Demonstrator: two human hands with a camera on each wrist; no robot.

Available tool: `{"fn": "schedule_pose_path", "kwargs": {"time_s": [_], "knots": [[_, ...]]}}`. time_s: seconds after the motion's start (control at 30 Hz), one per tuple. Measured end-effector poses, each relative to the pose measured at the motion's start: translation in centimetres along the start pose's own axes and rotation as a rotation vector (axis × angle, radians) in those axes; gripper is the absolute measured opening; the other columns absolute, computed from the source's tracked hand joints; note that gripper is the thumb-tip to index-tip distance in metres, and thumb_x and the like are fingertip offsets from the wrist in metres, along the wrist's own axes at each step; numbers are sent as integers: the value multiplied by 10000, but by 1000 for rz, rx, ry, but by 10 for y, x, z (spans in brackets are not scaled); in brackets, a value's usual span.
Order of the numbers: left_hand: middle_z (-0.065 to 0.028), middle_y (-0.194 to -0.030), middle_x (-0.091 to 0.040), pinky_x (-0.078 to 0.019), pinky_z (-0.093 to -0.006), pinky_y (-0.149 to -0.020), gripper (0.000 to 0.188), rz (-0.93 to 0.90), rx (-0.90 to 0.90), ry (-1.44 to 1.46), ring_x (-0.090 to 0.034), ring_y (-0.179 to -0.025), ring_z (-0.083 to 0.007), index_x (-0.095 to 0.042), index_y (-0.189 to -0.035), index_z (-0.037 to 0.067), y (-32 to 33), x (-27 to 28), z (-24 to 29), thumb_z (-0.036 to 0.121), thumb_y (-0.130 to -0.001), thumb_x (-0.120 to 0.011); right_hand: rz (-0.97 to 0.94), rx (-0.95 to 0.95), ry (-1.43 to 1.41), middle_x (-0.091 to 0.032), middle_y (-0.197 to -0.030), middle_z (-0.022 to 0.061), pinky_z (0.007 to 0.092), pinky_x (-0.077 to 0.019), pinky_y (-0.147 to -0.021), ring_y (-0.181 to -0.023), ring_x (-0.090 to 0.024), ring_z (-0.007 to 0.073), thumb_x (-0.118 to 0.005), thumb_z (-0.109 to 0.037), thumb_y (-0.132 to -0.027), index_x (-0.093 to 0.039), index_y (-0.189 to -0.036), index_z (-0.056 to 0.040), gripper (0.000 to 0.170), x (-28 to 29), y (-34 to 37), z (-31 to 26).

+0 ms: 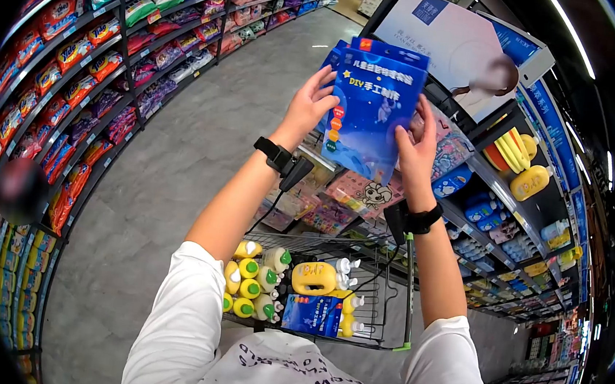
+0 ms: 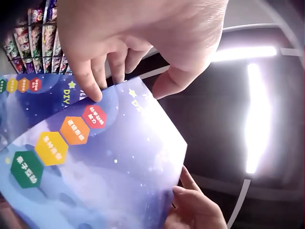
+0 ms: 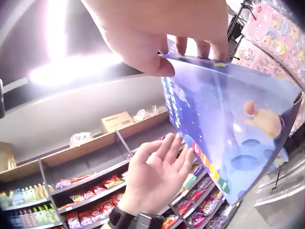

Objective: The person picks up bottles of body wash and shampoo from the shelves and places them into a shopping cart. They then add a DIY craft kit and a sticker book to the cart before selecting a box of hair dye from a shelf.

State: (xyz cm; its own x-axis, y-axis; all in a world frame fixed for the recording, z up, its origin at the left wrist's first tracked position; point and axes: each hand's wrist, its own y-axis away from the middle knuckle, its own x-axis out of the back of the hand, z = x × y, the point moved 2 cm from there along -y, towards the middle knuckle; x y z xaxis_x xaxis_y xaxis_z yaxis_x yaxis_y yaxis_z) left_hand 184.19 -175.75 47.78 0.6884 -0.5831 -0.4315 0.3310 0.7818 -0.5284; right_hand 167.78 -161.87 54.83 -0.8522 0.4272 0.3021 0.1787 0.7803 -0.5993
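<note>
A flat blue box [image 1: 359, 142] with "DIY" and Chinese lettering is held up in front of me. My right hand [image 1: 419, 150] grips its right edge, the thumb on the printed front and the fingers behind. My left hand [image 1: 306, 108] is at the opposite edge, its fingers extended; in the right wrist view its palm [image 3: 157, 179] faces up beside the box. The left wrist view shows the left fingertips right at the box's edge. Another box [image 2: 40, 93] of the same print shows partly behind the held one.
Below me stands a shopping cart [image 1: 408, 288] with yellow bottles [image 1: 249, 288], a yellow jug [image 1: 313, 278] and a similar blue box [image 1: 311, 314]. Pink sticker packs [image 1: 366, 193] hang ahead. Shelves of bagged detergent [image 1: 71, 54] line the left; bottles [image 1: 530, 184] fill shelves at right.
</note>
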Motion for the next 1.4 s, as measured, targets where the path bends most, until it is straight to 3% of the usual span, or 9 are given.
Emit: {"fn": "schedule_pose_path", "kwargs": {"time_s": [0.13,0.3,0.43,0.6,0.67,0.93,1.1,1.17,1.4], "knots": [[-142,-1403,-407,-390,-347,-1012,676,-57,-48,-11,-429,-1250,-239,-307,-1427,19,22,-7,16,83,-835,-628,86,45,-63,-410,-1334,153,311,-421,-969,-1151,-508,204,-579,54,-830,-217,-1446,-33,720,-11,35,-20],[-104,-1157,-596,-475,-302,-886,626,-259,184,-340,-573,-1023,-166,-401,-1347,7,142,27,-53,211,-834,-695,-53,-399,-114,-599,-1110,54,256,-443,-877,-988,-555,118,-658,-62,-856,-458,-1244,1,441,-28,169,29],[-99,-1188,-583,-441,-328,-931,582,-322,433,-414,-551,-1079,-177,-462,-1283,24,287,65,-138,239,-811,-724,-129,-884,-240,-594,-1148,40,252,-441,-877,-988,-559,111,-639,-48,-867,-496,-1242,-7,403,-43,322,93],[-109,-1009,-618,-460,-367,-854,471,-392,834,-332,-591,-997,-241,-531,-1175,61,348,50,-118,242,-785,-722,-138,-1261,-100,-630,-1004,7,224,-484,-722,-874,-594,91,-677,-143,-853,-580,-1138,-46,316,-25,402,87],[-121,-1026,-615,-455,-387,-870,453,-488,584,-522,-585,-966,-286,-546,-1160,74,373,46,-161,228,-770,-717,-19,-1393,-113,-642,-1018,14,222,-493,-756,-873,-597,82,-697,-159,-843,-583,-1160,-42,356,-18,421,86],[-106,-1221,-560,-390,-413,-990,525,-633,467,-612,-496,-1158,-317,-501,-1278,140,405,3,-221,168,-785,-680,-23,-1596,-1,-649,-892,-5,199,-496,-667,-764,-605,65,-699,-239,-851,-644,-1015,-73,240,-4,480,102],[-264,-1389,-389,-358,-424,-1031,784,-654,965,-848,-418,-1255,-403,-282,-1423,16,510,7,-295,454,-835,-560,-307,-1600,121,-670,-806,73,239,-496,-530,-628,-645,150,-588,-144,-902,-567,-899,-24,122,-14,563,165],[-300,-1382,-381,-324,-381,-1059,834,-739,1245,-561,-417,-1273,-372,-229,-1439,-8,521,7,-277,483,-844,-545,-415,-1553,326,-692,-823,107,260,-511,-537,-645,-665,170,-536,-128,-919,-549,-934,-32,99,-13,581,178],[-277,-1331,-457,-360,-351,-1033,793,-714,1224,-486,-480,-1220,-350,-227,-1421,-60,557,-5,-276,394,-856,-548,-468,-1469,358,-696,-804,118,270,-502,-534,-622,-659,165,-515,-164,-915,-556,-1037,12,219,2,560,169]]}}
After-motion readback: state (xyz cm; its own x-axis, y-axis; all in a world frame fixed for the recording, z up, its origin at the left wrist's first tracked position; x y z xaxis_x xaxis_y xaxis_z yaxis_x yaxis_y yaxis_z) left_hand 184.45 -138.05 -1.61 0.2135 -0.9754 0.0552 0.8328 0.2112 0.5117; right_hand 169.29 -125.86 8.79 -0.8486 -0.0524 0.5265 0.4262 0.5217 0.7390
